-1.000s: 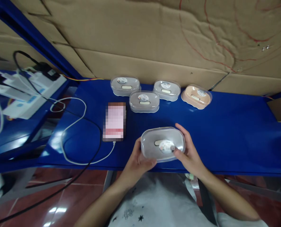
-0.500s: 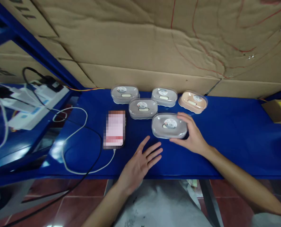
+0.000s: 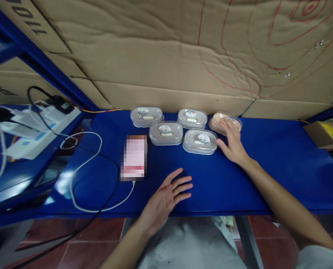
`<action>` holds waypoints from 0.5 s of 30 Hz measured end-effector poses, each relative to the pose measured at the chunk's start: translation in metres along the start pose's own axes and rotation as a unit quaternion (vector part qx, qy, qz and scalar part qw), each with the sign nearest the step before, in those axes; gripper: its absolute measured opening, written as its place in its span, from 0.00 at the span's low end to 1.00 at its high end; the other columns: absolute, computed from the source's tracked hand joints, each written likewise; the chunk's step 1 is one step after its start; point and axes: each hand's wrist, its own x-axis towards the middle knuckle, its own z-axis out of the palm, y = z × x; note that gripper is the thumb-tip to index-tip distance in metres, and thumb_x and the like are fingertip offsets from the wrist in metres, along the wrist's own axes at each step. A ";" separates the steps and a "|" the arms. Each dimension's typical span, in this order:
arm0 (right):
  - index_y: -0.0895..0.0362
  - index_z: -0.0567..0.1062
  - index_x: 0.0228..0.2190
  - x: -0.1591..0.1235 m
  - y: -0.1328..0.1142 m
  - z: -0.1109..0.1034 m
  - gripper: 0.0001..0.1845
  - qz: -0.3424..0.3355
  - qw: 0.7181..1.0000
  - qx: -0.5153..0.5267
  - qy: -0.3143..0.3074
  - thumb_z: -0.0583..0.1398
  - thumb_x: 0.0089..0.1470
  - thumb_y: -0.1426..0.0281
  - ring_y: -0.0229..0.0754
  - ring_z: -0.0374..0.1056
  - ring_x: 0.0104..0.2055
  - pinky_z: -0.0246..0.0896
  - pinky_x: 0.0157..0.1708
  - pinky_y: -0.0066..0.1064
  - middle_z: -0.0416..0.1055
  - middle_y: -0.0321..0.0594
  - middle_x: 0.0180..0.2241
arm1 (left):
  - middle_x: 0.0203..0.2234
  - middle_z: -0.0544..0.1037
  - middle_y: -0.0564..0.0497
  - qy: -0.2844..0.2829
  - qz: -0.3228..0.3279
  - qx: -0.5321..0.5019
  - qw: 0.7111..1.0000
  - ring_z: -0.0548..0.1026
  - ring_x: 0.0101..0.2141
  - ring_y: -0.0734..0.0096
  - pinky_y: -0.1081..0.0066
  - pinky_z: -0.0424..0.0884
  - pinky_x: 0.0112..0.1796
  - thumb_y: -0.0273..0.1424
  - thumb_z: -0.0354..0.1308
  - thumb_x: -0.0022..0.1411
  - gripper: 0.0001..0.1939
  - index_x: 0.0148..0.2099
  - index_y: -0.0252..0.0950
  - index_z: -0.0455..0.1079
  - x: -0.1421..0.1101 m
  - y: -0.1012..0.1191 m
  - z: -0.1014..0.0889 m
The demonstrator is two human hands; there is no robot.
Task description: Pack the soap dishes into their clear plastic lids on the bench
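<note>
Five lidded boxes (image 3: 166, 139) we seem to be arranging; our left hand (image 3: 161, 201) is spread, empty; our right hand (image 3: 232, 145), wide over the peach box (image 3: 216, 120), would need narrowing to grip.

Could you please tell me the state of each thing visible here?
Peach box: covered, partly hidden
Front-right grey box: covered
Front-left grey box: covered
Back-right grey box: covered
Back-left grey box: covered
Right hand: open, over peach box; contact unclear
Left hand: open, empty
Phone: screen lit
White cable: plugged into phone
Power strip: plugs inserted
</note>
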 end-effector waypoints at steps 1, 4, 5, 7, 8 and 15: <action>0.49 0.55 0.73 0.002 0.008 -0.003 0.37 0.029 0.999 -0.034 0.018 0.54 0.70 0.51 0.63 0.41 0.79 0.40 0.73 0.67 0.47 0.52 0.77 | 0.64 0.76 0.37 0.000 -0.001 0.005 1.000 0.73 0.62 0.46 0.51 0.66 0.60 0.45 0.60 0.70 0.32 0.71 0.40 0.65 0.000 0.000 0.000; 0.52 0.60 0.71 0.001 0.026 -0.009 0.37 0.098 0.989 -0.108 0.019 0.56 0.68 0.50 0.68 0.45 0.78 0.42 0.71 0.70 0.51 0.55 0.76 | 0.63 0.77 0.37 -0.007 -0.001 0.019 1.000 0.73 0.62 0.45 0.50 0.66 0.60 0.44 0.61 0.69 0.31 0.70 0.39 0.67 -0.001 0.000 0.000; 0.53 0.62 0.69 -0.001 0.028 -0.011 0.37 0.106 0.987 -0.121 0.012 0.57 0.67 0.50 0.68 0.47 0.77 0.44 0.70 0.69 0.54 0.56 0.74 | 0.62 0.77 0.37 -0.010 0.001 0.024 1.000 0.73 0.62 0.45 0.50 0.66 0.60 0.43 0.61 0.69 0.31 0.70 0.39 0.68 -0.001 0.000 -0.001; 0.54 0.67 0.66 -0.009 0.027 -0.014 0.36 0.114 0.983 -0.142 0.023 0.59 0.65 0.48 0.69 0.51 0.75 0.46 0.69 0.69 0.63 0.58 0.68 | 0.62 0.77 0.37 -0.014 0.005 0.033 0.999 0.73 0.62 0.45 0.50 0.67 0.60 0.42 0.61 0.69 0.30 0.69 0.38 0.68 -0.002 -0.001 -0.002; 0.55 0.69 0.63 -0.014 0.025 -0.016 0.36 0.121 0.981 -0.145 0.035 0.60 0.64 0.45 0.70 0.53 0.73 0.48 0.68 0.69 0.65 0.59 0.65 | 0.61 0.78 0.37 -0.017 0.006 0.036 0.999 0.73 0.62 0.45 0.50 0.67 0.60 0.42 0.61 0.70 0.29 0.69 0.39 0.69 -0.002 -0.002 -0.003; 0.54 0.72 0.54 -0.045 -0.006 -0.039 0.36 0.196 0.975 -0.038 0.099 0.65 0.57 0.41 0.61 0.70 0.55 0.71 0.53 0.56 0.70 0.52 0.52 | 0.61 0.77 0.38 -0.037 -0.003 0.031 0.999 0.74 0.61 0.47 0.52 0.70 0.58 0.41 0.62 0.70 0.28 0.69 0.40 0.70 -0.002 -0.006 -0.004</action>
